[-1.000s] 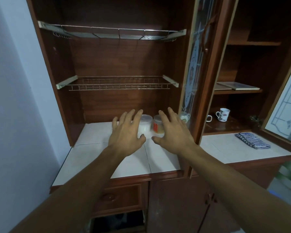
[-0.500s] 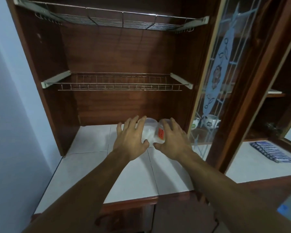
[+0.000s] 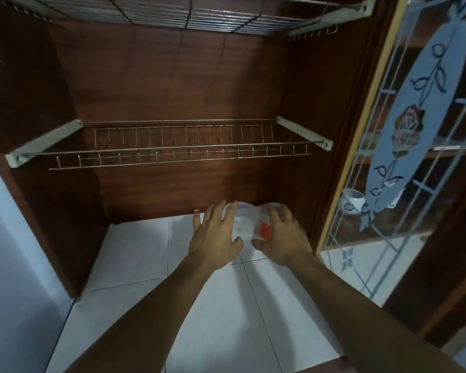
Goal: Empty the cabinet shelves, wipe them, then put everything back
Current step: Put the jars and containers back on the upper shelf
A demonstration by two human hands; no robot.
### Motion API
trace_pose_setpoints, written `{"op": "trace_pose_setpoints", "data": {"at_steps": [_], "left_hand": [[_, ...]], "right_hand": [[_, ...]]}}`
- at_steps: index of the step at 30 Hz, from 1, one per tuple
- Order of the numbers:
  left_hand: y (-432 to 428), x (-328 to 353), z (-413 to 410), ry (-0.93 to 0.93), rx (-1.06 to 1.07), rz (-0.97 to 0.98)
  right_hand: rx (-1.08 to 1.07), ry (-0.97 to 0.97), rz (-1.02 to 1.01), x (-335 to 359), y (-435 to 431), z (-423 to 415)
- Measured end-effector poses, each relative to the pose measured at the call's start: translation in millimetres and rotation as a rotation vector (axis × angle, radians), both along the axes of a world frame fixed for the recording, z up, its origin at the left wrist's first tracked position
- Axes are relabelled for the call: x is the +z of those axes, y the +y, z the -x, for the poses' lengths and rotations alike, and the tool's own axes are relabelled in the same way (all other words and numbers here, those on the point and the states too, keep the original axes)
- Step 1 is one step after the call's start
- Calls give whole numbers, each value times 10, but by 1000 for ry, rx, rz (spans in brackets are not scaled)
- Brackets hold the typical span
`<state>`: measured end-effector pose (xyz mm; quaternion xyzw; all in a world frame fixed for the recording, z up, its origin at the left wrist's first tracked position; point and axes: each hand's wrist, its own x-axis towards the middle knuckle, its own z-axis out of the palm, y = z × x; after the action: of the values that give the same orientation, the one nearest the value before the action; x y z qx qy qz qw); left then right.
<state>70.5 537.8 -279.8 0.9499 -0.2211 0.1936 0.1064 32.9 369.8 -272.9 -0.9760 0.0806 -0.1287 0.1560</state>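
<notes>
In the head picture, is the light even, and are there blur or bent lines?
Head view: uneven, dark back panel against bright tiles; head view: wide-angle distortion splays the door frame; head view: white container and orange-labelled container slightly soft.

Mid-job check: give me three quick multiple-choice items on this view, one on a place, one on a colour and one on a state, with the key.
1. Where are the plain container and the labelled container?
A. in a sink
B. on the tiled counter, near the cabinet's back panel
C. on the floor

2. What colour is the label on the container under the right hand?
A. orange
B. green
C. black

3. How is the lower wire rack?
A. stacked with plates
B. bare
C. holding one pot

Key: 1 B, white tiles lie right under them; 2 A, an orange patch shows beside the thumb; 3 B, only its wires show.
</notes>
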Motion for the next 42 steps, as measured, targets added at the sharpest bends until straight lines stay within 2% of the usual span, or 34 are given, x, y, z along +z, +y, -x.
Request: {"op": "trace_pose_setpoints", "data": {"at_steps": [18, 25, 28, 33, 42], "left_hand": [[-536, -497, -1163, 146, -42, 15], [-523, -694, -1414, 299, 11, 1], [-500, -758, -1436, 352, 19, 74], [-482, -881, -1413, 388, -28, 321], [-496, -919, -1368, 415, -21, 500]], "right_hand": [[-138, 137, -163, -550, -441, -1097], [-191, 144, -232, -638, -485, -1300], [-214, 129, -266, -702, -498, -1325], [-217, 107, -298, -777, -522, -1337], [-182, 45, -491, -802, -547, -1289]]}}
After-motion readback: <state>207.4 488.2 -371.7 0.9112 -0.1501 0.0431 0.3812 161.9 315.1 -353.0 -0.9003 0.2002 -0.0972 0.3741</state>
